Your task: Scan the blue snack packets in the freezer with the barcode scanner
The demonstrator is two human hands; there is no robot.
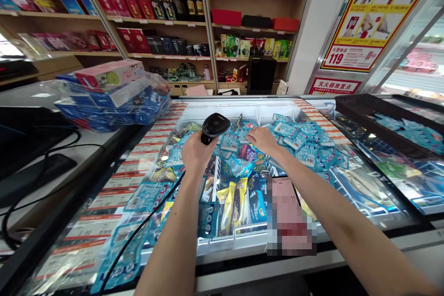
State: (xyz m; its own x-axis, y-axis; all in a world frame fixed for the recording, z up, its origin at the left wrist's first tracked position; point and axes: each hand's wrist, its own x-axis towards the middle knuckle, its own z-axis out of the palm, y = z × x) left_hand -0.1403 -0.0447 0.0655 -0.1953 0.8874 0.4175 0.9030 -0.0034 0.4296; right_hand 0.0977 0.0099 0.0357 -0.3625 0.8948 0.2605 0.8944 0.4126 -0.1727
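My left hand (pixel 197 152) is wrapped round the grip of a black barcode scanner (pixel 215 126), whose cable runs down to the lower left. The scanner's head is above a pile of blue snack packets (pixel 229 142) on the freezer. To the right of it, my right hand (pixel 262 139) is closed, with its bent fingers at a blue packet (pixel 244 136) in that pile. More blue packets (pixel 297 138) are heaped to the right of my right hand. Below both hands, yellow-wrapped ice creams (pixel 239 203) stand in a white wire basket (pixel 251 228). A partly blurred phone (pixel 285 196) lies by my right forearm.
Boxes in clear plastic (pixel 114 92) stand on the left counter near a tangle of black cables (pixel 45 157). At right, a dark tray (pixel 364 107) holds more blue packets. Stocked shelves (pixel 159 19) line the back. Price labels (pixel 130 178) edge the freezer glass.
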